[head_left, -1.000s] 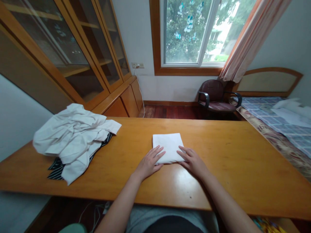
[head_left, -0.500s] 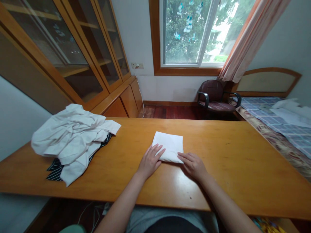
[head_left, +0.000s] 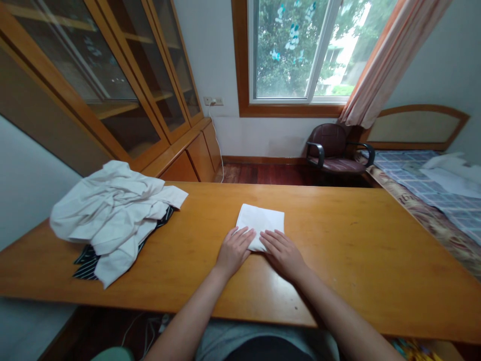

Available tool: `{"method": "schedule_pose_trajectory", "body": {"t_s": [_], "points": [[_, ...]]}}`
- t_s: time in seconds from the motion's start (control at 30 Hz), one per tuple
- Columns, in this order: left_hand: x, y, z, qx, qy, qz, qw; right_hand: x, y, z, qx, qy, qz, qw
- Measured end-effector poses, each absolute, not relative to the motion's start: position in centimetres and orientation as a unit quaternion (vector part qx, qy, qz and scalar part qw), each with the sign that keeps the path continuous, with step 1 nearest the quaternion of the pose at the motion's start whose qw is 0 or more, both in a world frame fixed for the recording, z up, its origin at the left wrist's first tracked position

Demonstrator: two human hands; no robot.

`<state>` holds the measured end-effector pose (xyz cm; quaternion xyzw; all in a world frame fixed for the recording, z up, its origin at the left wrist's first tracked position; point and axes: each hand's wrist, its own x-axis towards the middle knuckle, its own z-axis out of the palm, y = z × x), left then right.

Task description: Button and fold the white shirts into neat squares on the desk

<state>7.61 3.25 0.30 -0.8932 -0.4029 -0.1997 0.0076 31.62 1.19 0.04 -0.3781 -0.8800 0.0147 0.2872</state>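
A white cloth (head_left: 260,216), folded into a small square, lies flat on the wooden table (head_left: 349,260) in front of me. My left hand (head_left: 235,248) rests palm down on its near left corner, fingers stretched out. Over the near right part lies my right hand (head_left: 282,250), also flat with its fingers extended. The fingertips of both hands are close together on the cloth, and its near corners are partly hidden under them. Neither hand grips anything.
A crumpled heap of white cloth (head_left: 116,205) with black striped cloth (head_left: 87,265) under it lies at the table's left end. Beyond the table are a glass-door cabinet (head_left: 131,75), a dark red armchair (head_left: 328,145) and a bed (head_left: 417,175) on the right.
My right hand has moved left from the cloth's near right corner and now lies flatter on it, closer to my left hand. The left hand has barely moved.
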Motion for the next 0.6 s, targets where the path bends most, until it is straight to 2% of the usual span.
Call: {"method": "schedule_pose_trajectory", "body": {"t_s": [0.3,0.6], "points": [[7.4,3.6,-0.3,-0.9,-0.402,-0.167,0.026,33.7,1.4,-0.4,-0.341,-0.898,0.024,0.278],[7.7,2.7,0.0,-0.89,-0.421,-0.177,0.018,37.5,0.5,-1.1,-0.407,-0.869,0.051,0.277]]}}
